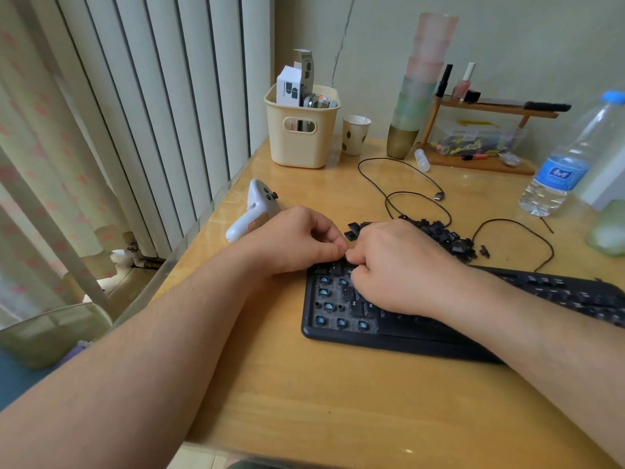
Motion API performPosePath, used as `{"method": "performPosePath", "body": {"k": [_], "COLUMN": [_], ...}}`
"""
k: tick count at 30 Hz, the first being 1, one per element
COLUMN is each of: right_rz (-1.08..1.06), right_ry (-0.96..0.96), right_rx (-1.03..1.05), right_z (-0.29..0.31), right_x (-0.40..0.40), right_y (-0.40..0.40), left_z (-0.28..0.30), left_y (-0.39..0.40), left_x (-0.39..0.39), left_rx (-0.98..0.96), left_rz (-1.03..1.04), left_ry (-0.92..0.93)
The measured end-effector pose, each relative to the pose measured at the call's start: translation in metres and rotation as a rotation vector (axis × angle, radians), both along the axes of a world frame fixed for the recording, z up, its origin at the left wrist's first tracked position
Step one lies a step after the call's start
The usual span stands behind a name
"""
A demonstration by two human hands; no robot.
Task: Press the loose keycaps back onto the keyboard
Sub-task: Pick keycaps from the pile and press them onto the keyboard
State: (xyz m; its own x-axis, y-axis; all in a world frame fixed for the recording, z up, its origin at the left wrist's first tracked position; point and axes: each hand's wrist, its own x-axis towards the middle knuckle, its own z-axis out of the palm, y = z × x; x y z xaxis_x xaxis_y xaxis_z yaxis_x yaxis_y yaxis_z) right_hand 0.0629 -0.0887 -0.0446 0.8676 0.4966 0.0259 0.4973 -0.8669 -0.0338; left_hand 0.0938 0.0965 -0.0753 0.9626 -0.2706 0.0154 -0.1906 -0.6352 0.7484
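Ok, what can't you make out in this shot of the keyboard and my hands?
Head view only:
- Whether a keycap sits between the fingertips: the left hand and right hand hide it.
- Keyboard right end: cut off by the frame edge.
- Loose keycaps legends: too small.
- Water bottle label: blurred.

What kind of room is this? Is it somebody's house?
Probably a desk at home: nail polish on a small wooden shelf, stacked cups, and a curtain by the radiator suggest so.
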Motion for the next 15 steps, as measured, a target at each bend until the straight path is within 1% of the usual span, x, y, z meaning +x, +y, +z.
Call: {"method": "performPosePath", "body": {"k": [4,6,7,10,12,13,15], "right_rz": [0.027,0.005,-0.038,-0.21,-0.289,-0.31,-0.318], "right_ry": [-0.047,-0.072,-0.055,0.122,0.25,0.301,0.361], "right_rx": [-0.027,0.047,0.117,0.356,0.472,0.505,0.491], "right_z": [-0.008,-0.011,-0.011,-0.004,-0.001,0.002,0.004], "right_x": [-0.003,-0.003,-0.001,0.01,0.022,0.028,0.037], "right_y": [-0.003,-0.006,-0.006,-0.006,-0.008,-0.009,-0.009], "left_z": [0.002,0.002,0.001,0.0,0.001,0.001,0.002], "left_y": [0.001,0.0,0.0,-0.002,-0.003,-0.003,-0.004], "left_x": [-0.001,-0.001,-0.001,-0.002,-0.002,-0.001,0.0], "left_rx": [-0.021,-0.023,-0.024,-0.024,-0.018,-0.015,-0.011], "left_rz": [0.01,0.009,0.011,0.012,0.014,0.017,0.025], "left_ry": [0.034,0.039,0.04,0.053,0.061,0.064,0.072]}}
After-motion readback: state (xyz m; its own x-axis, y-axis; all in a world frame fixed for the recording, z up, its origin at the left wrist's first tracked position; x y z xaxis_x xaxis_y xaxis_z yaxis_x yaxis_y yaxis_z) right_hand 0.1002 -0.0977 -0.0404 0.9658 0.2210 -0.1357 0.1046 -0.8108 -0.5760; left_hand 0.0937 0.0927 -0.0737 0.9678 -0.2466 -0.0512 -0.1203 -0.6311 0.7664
